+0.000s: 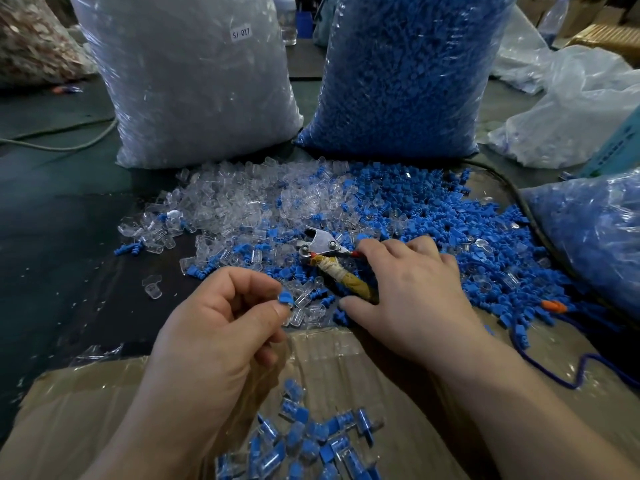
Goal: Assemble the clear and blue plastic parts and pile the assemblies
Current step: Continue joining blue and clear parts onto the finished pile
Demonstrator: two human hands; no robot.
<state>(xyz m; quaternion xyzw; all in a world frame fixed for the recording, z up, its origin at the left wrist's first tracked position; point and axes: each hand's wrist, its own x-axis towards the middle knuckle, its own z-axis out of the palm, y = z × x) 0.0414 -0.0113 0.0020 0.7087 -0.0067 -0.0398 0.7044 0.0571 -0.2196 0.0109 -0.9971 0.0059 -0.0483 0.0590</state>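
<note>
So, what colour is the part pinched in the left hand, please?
The part is blue, head view.

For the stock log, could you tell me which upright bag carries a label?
The left bag of clear parts, stickered SJ 017; the blue-filled bag shows none.
</note>
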